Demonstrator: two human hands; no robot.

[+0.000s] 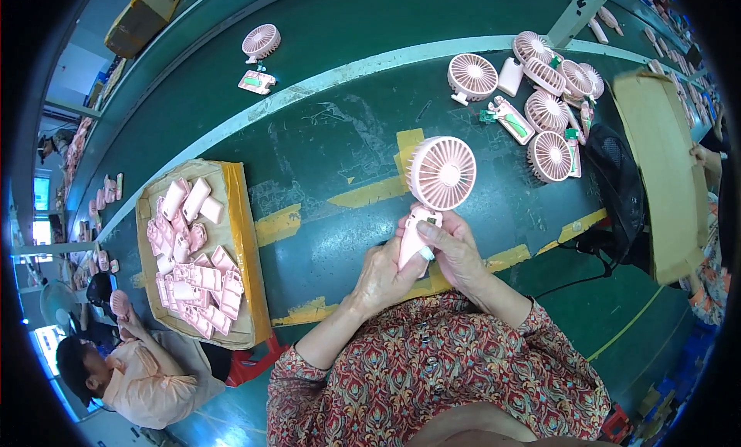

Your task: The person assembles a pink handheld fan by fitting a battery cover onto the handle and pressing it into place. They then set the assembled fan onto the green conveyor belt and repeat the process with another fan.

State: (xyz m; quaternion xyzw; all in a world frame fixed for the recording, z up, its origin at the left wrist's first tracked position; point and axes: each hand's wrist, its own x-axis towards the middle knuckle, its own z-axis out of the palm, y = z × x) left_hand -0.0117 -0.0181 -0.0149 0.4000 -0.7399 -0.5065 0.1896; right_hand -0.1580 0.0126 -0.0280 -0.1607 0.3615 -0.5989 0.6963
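Upright in front of me is a pink handheld fan (pixel 448 173) with a round grille. Its handle sits between my two hands, low over the near edge of the green bench. My left hand (pixel 384 271) is wrapped round the handle from the left. From the other side my right hand (pixel 458 254) closes on it, with the thumb pressed on the handle's front. A small pale piece shows at the lower handle between the hands; I cannot make out what it is.
A cardboard box (pixel 248 254) of pink handle shells stands at left. Several fan heads with open handles and green parts (pixel 549 155) are piled at right. One fan (pixel 261 43) lies far left. A cardboard sheet (pixel 660 177) is at right; a co-worker (pixel 154 377) sits at left.
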